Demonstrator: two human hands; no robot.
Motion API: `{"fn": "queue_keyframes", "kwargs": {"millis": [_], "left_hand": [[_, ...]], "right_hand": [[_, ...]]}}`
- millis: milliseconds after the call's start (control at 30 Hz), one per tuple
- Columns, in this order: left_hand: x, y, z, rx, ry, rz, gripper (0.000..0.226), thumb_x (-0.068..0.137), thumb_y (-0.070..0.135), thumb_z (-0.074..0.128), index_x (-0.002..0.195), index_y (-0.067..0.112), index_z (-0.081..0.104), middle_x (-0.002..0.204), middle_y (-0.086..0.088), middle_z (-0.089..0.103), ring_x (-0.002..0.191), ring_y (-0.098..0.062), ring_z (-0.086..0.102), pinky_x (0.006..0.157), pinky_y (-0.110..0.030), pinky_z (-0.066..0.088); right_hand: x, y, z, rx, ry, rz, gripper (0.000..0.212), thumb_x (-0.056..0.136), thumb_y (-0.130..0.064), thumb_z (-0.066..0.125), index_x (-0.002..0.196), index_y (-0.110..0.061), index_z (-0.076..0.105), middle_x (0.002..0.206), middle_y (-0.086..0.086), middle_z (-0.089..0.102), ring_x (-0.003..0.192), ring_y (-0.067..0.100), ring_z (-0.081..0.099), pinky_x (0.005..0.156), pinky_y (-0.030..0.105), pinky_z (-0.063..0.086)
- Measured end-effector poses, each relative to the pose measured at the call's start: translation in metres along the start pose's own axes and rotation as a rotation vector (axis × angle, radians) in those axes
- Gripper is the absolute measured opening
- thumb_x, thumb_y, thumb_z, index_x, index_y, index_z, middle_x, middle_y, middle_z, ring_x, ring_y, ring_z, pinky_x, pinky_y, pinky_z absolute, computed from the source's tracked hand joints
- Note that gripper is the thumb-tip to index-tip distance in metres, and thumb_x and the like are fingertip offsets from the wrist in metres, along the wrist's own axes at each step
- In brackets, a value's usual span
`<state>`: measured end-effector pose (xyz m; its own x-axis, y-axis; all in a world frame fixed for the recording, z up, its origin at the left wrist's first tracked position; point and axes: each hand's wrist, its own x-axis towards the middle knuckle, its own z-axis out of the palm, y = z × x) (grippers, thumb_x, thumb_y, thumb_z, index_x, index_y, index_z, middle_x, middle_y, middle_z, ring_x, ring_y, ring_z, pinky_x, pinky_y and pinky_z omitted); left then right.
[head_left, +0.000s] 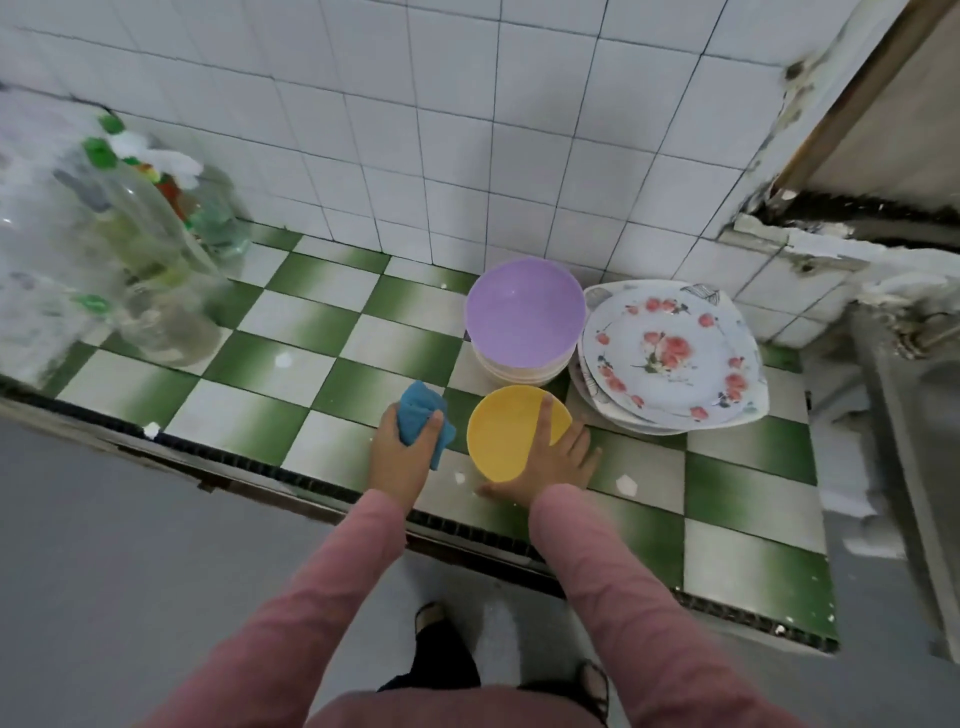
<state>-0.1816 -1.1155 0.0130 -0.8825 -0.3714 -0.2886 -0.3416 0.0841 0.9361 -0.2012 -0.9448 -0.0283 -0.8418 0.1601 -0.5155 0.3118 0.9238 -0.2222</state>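
My left hand (402, 451) grips a bunched blue cloth (420, 414) just above the green-and-white checked counter (311, 364). Right beside it, my right hand (556, 457) holds a yellow bowl (506, 434) tilted towards me, one finger inside against the bowl's inner wall and the others behind the rim. Behind the yellow bowl stands a stack of bowls with a purple bowl (524, 314) on top. To its right lies a pile of white plates with red flowers (670, 353).
Several clear plastic bottles (135, 244) with green caps crowd the counter's left end. A white tiled wall (467, 130) runs behind. A metal sink (919, 415) sits at the far right. The counter's front edge runs below my wrists, with grey floor below.
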Motion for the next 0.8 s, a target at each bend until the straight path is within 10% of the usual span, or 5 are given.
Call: {"fn": "queue_keyframes", "kwargs": {"millis": [433,800], "left_hand": [[0.047,0.001,-0.004,0.096,-0.125,-0.009,0.018,0.091,0.027,0.068,0.103,0.018,0.058,0.094,0.002,0.063,0.09,-0.019,0.062,0.084,-0.037,0.054],[0.06,0.003,0.005,0.041,-0.149,-0.092,0.019,0.092,0.026,0.067,0.106,0.019,0.057,0.102,-0.003,0.064,0.098,-0.024,0.063,0.084,-0.035,0.053]], "right_hand": [[0.012,-0.015,0.013,0.045,0.121,0.056,0.13,0.051,-0.078,0.078,0.15,-0.028,0.012,0.154,0.019,0.008,0.146,0.04,0.013,0.121,0.049,0.01],[0.009,-0.012,0.021,0.123,0.188,0.027,0.108,0.058,-0.073,0.078,0.138,-0.019,0.029,0.157,0.016,0.011,0.144,0.037,0.016,0.118,0.045,0.02]]}}
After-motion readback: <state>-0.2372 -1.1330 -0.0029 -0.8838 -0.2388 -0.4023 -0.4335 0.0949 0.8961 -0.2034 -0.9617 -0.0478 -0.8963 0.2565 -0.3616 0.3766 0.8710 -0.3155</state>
